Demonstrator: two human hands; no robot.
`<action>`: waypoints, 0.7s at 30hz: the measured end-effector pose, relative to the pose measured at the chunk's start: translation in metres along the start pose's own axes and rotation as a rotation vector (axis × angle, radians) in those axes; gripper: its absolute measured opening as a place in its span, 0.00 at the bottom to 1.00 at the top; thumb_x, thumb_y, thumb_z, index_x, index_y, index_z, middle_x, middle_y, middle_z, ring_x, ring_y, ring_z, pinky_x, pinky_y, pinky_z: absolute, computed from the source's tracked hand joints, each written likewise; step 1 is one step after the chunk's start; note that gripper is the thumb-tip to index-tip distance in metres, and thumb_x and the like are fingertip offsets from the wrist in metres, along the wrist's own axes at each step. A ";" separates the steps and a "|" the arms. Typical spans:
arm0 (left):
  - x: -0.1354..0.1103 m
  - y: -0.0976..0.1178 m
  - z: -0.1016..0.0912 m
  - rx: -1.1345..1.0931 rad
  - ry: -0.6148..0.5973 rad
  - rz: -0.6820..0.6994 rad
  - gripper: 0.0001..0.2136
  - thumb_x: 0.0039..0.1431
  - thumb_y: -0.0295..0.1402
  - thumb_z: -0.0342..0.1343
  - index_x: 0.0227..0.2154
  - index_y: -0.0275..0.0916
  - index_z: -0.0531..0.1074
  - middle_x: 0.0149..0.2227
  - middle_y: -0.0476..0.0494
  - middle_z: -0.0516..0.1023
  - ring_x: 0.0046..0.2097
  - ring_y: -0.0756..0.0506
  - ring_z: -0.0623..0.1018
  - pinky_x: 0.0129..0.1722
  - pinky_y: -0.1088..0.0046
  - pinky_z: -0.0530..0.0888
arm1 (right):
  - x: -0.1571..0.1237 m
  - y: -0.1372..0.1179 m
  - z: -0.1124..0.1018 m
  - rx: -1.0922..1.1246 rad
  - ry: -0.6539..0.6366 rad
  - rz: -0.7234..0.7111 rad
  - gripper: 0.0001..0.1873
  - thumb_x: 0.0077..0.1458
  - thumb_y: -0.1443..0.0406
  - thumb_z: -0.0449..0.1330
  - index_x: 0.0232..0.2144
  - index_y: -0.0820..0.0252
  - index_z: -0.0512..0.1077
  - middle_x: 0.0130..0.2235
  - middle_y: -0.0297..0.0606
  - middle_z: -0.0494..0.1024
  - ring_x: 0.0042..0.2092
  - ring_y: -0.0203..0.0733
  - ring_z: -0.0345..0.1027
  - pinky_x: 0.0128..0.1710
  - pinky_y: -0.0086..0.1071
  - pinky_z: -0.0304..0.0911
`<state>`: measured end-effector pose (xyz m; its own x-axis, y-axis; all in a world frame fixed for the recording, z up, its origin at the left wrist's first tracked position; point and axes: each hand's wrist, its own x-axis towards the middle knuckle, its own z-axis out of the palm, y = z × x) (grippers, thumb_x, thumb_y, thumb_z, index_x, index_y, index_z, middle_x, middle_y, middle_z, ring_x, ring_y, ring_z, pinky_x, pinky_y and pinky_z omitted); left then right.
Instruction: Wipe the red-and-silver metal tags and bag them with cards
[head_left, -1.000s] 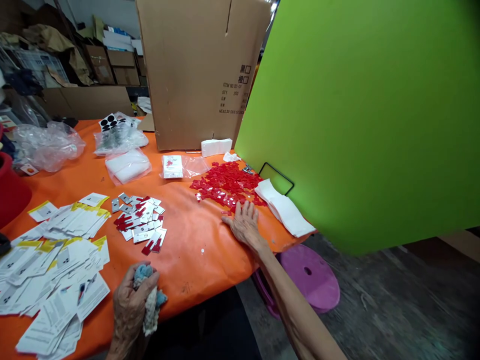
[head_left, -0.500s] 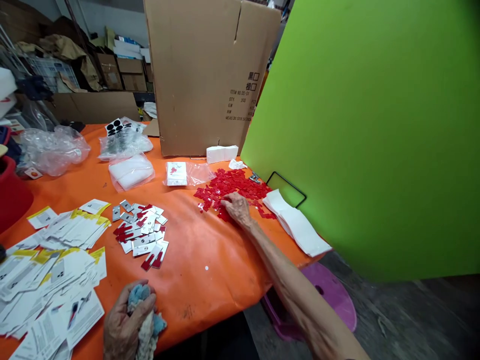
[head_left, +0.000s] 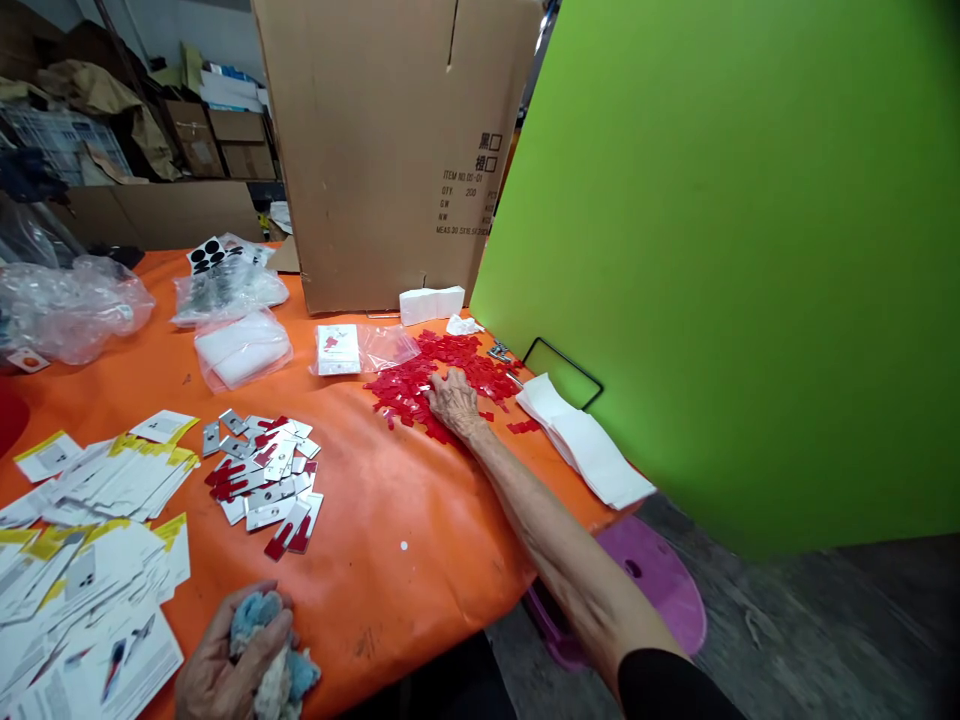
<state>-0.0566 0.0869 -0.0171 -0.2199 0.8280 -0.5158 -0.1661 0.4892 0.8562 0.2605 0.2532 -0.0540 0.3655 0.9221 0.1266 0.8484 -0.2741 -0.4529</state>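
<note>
My left hand [head_left: 225,665] is wrapped round a crumpled blue and white cloth [head_left: 259,640] at the near edge of the orange-covered table [head_left: 390,610]. My right hand [head_left: 454,403] reaches to the spread pile of small flat red pieces [head_left: 405,385], its curled fingertips among them. Whether those fingertips pinch a piece is too small to make out. Between the two hands, further left, lies a loose heap of silver metal plates [head_left: 274,485], several with red parts on them.
Printed white and yellow cards [head_left: 90,590] cover the left side. Behind stand bagged items [head_left: 244,345], a packet with a white card [head_left: 339,350] and a tall cardboard box [head_left: 382,150]. A green panel [head_left: 675,250] rises at right beside folded white paper [head_left: 585,445]; a purple stool [head_left: 660,585] sits below.
The view has shifted slightly to the right. My right hand has shifted a little within the red pieces. My left hand still grips the cloth.
</note>
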 end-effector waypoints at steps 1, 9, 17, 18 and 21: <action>0.000 0.000 0.000 -0.002 -0.008 -0.008 0.29 0.27 0.43 0.68 0.36 0.40 0.68 0.19 0.54 0.72 0.15 0.47 0.71 0.12 0.73 0.70 | 0.000 0.001 -0.002 0.032 0.016 0.002 0.14 0.53 0.65 0.54 0.42 0.60 0.72 0.48 0.51 0.70 0.52 0.56 0.61 0.45 0.45 0.60; 0.002 -0.002 -0.003 -0.014 -0.050 0.024 0.29 0.28 0.43 0.68 0.37 0.40 0.67 0.17 0.55 0.71 0.15 0.47 0.70 0.13 0.71 0.71 | 0.028 0.019 -0.059 0.436 0.265 0.091 0.21 0.42 0.77 0.50 0.39 0.64 0.73 0.38 0.39 0.78 0.41 0.41 0.71 0.41 0.35 0.67; 0.003 -0.003 -0.006 -0.026 -0.090 0.035 0.26 0.31 0.43 0.67 0.36 0.40 0.67 0.17 0.55 0.70 0.15 0.46 0.70 0.13 0.70 0.71 | 0.040 0.004 -0.094 0.761 0.317 0.166 0.16 0.43 0.71 0.59 0.38 0.67 0.71 0.29 0.36 0.77 0.23 0.32 0.68 0.22 0.27 0.67; 0.002 -0.002 -0.005 -0.026 -0.097 0.050 0.26 0.32 0.42 0.67 0.35 0.39 0.67 0.17 0.55 0.70 0.15 0.46 0.70 0.13 0.70 0.71 | 0.041 0.002 -0.096 0.775 0.297 0.172 0.14 0.44 0.71 0.58 0.37 0.66 0.71 0.27 0.36 0.77 0.22 0.32 0.68 0.22 0.26 0.67; -0.002 0.001 -0.004 -0.018 -0.097 0.109 0.25 0.33 0.42 0.66 0.35 0.39 0.66 0.16 0.55 0.69 0.14 0.47 0.70 0.13 0.71 0.71 | 0.037 -0.001 -0.098 0.779 0.179 0.182 0.08 0.45 0.72 0.59 0.32 0.66 0.72 0.22 0.36 0.75 0.21 0.35 0.68 0.18 0.26 0.65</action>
<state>-0.0598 0.0850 -0.0152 -0.1436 0.8988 -0.4141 -0.1637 0.3911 0.9057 0.3110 0.2611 0.0375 0.5836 0.8057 0.1012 0.2843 -0.0860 -0.9549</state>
